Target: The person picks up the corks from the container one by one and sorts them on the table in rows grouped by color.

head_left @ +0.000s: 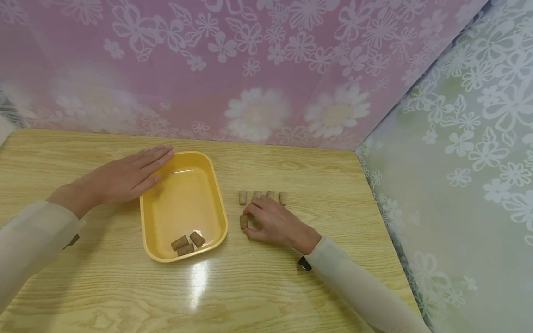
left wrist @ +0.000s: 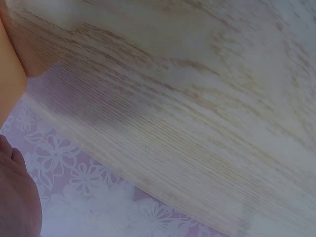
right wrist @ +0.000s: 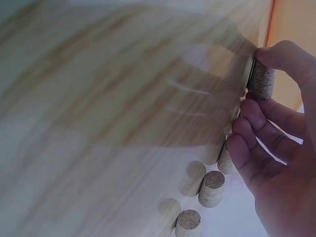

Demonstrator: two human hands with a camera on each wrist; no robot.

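Between thumb and forefinger, my right hand [head_left: 272, 221] pinches a cork stopper [head_left: 244, 222], upright at the table top just right of the tray. The right wrist view shows this cork [right wrist: 262, 80] close up, with the other fingers curled below it. Behind the hand stands a row of several corks, among them a left one [head_left: 243, 197] and a right one [head_left: 283, 198]; the hand partly covers the middle ones. My left hand [head_left: 125, 178] lies with straight fingers over the left rim of the yellow tray [head_left: 183, 157]. Three corks [head_left: 180, 243] lie in the tray's near end.
The tray stands on a wood-grain table [head_left: 125, 296]. A pink floral wall covering [head_left: 187, 83] rises behind the table's far edge, and a pale floral one [head_left: 470, 185] borders its right side.
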